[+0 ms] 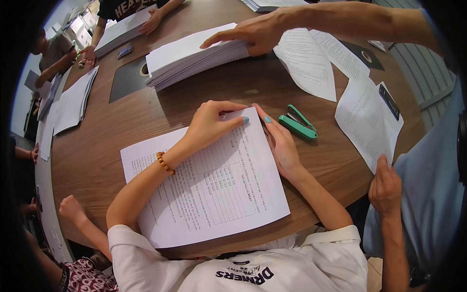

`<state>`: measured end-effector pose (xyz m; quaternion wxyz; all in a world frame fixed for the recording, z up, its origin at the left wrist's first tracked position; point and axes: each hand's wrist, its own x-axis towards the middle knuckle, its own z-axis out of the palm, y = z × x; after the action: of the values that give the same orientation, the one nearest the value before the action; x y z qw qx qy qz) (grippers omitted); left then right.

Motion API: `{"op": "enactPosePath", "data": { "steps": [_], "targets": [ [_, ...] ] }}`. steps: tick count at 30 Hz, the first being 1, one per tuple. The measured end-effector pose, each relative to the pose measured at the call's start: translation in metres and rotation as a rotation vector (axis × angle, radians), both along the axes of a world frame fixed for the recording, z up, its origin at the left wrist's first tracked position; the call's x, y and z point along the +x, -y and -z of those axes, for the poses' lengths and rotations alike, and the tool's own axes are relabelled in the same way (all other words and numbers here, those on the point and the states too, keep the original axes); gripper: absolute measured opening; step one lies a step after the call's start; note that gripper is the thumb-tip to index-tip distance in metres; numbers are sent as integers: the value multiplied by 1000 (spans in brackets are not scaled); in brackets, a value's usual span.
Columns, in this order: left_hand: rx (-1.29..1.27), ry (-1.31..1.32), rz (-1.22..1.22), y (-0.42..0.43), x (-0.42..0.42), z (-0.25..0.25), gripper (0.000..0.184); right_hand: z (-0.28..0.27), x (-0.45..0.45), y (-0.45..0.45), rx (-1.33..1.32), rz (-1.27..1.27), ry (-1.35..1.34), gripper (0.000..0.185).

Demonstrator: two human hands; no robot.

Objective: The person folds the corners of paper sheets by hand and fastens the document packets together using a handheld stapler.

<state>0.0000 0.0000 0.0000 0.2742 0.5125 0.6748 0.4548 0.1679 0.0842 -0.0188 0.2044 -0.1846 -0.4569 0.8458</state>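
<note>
A printed paper sheet (pixel 228 194) with a table on it lies before me, perhaps with more sheets beneath; its edge is too thin to tell. My left hand (pixel 211 121), a beaded bracelet (pixel 165 163) at its wrist, grips the far edge, thumb on top and fingers behind. Along the right edge near the far corner, my right hand (pixel 282 146) rests with its fingers stretched out and touching the paper. Just right of that hand is a green stapler (pixel 298 122), standing on the table and touched by nobody.
Beyond my hands, another person's hand (pixel 262 34) presses on a thick paper stack (pixel 194 53). That person's other hand (pixel 386 187) holds loose sheets (pixel 362 117) on which a dark phone or calculator (pixel 389 102) lies. More people and paper piles (pixel 78 100) line the wooden table (pixel 97 160).
</note>
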Motion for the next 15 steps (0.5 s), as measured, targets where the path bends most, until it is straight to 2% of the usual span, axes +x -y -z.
{"op": "enactPosePath", "data": {
  "steps": [15],
  "targets": [
    [19,-2,-6,1,0,1,34,-6,-1,2,-22,2,0,46]
  ]
}}
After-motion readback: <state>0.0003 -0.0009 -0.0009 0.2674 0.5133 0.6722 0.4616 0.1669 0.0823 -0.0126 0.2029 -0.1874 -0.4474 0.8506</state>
